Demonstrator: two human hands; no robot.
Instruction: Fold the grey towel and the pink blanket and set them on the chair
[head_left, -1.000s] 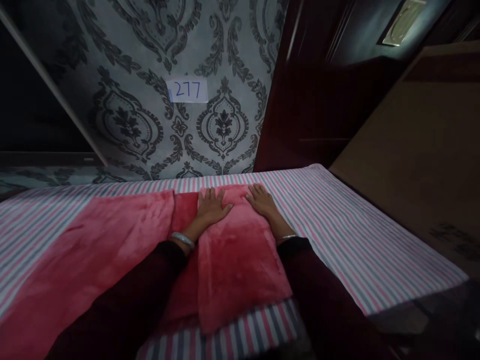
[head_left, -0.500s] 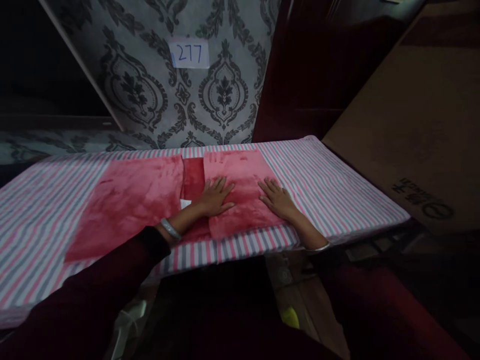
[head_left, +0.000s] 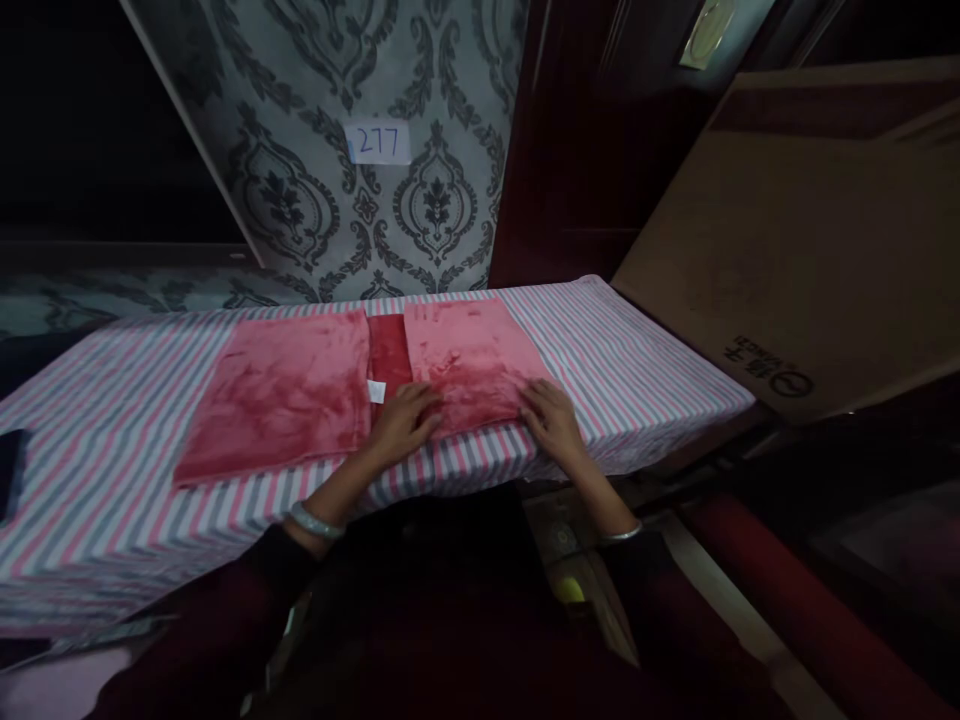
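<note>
A pink plush cloth (head_left: 300, 385) lies on a table under a pink, white and grey striped sheet (head_left: 112, 440). Its right part (head_left: 469, 355) is folded over, leaving a darker red strip (head_left: 388, 350) with a small white tag (head_left: 376, 391) in the middle. My left hand (head_left: 400, 422) rests with fingers spread on the near edge of the fold, beside the tag. At the fold's near right corner lies my right hand (head_left: 553, 420), flat, fingers stretched out. Both wrists carry silver bangles.
A paper label reading 277 (head_left: 379, 142) hangs on the patterned wallpaper behind the table. A large cardboard box (head_left: 795, 240) leans at the right. A dark door (head_left: 585, 150) stands behind. A dark flat object (head_left: 10, 470) lies at the table's far left.
Both hands slid back along the folded cloth from its far end to its near edge. The camera pulled away, so the table's front edge and the floor show.
</note>
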